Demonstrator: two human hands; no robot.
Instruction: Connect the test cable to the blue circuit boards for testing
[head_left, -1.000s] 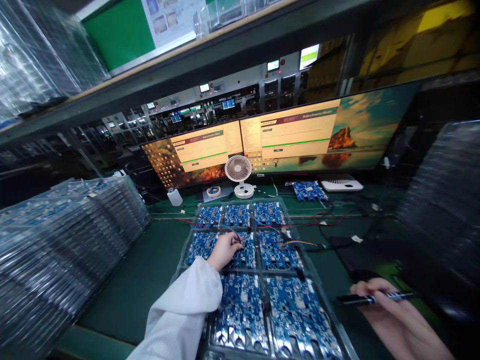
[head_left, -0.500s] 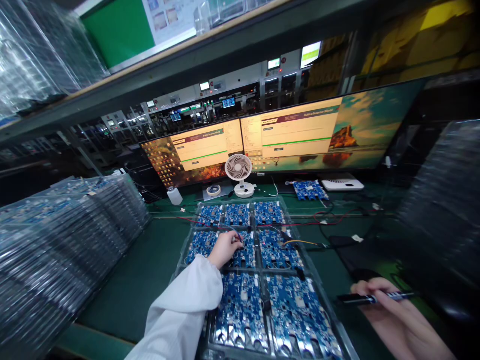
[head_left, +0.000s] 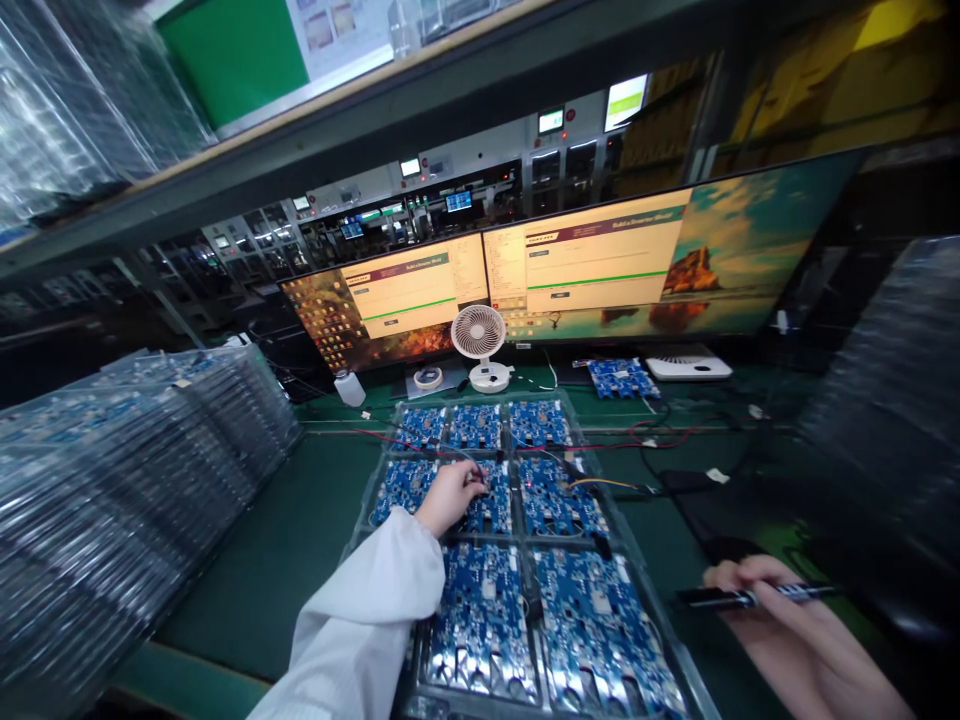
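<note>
A clear plastic tray on the green bench holds several blue circuit boards in rows. My left hand, in a white sleeve, rests on the middle-row board and pinches a small wired connector against it. Red and black wires run across the tray to the right. My right hand hovers off the tray's lower right corner and grips a dark pen held level.
Tall stacks of trays with boards stand on the left, more stacked trays on the right. Two monitors, a small white fan, a white bottle, a loose board and a white box line the back.
</note>
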